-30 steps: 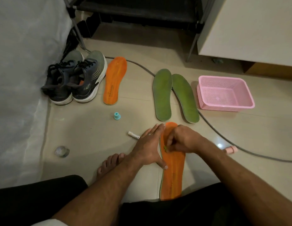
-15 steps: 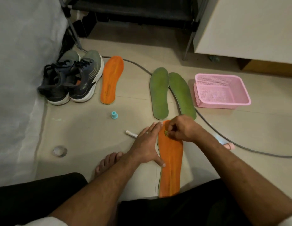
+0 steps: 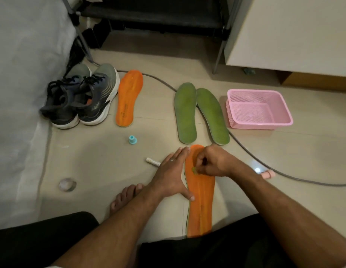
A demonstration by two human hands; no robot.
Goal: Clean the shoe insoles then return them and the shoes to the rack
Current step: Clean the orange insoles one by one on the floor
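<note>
An orange insole (image 3: 201, 202) lies lengthwise on the floor in front of me. My left hand (image 3: 173, 175) rests flat along its left edge, fingers spread, thumb on the insole. My right hand (image 3: 212, 161) is closed on a small green scrubbing piece (image 3: 194, 169) pressed onto the insole's upper part. A second orange insole (image 3: 128, 97) lies beside a pair of dark grey running shoes (image 3: 85, 97) at the left. Two green insoles (image 3: 199, 113) lie side by side further back. The dark shoe rack (image 3: 152, 14) stands at the top.
A pink mesh basket (image 3: 259, 110) sits right of the green insoles. A grey cable (image 3: 245, 149) snakes across the floor. A small teal cap (image 3: 132, 140), a white tube (image 3: 152, 161), a pink object (image 3: 268, 174) and a clear round lid (image 3: 67, 184) lie nearby. My bare foot (image 3: 125, 196) rests left.
My right hand slid up toward the insole's toe, then came back down a little with the green piece. My left hand stayed flat on the edge.
</note>
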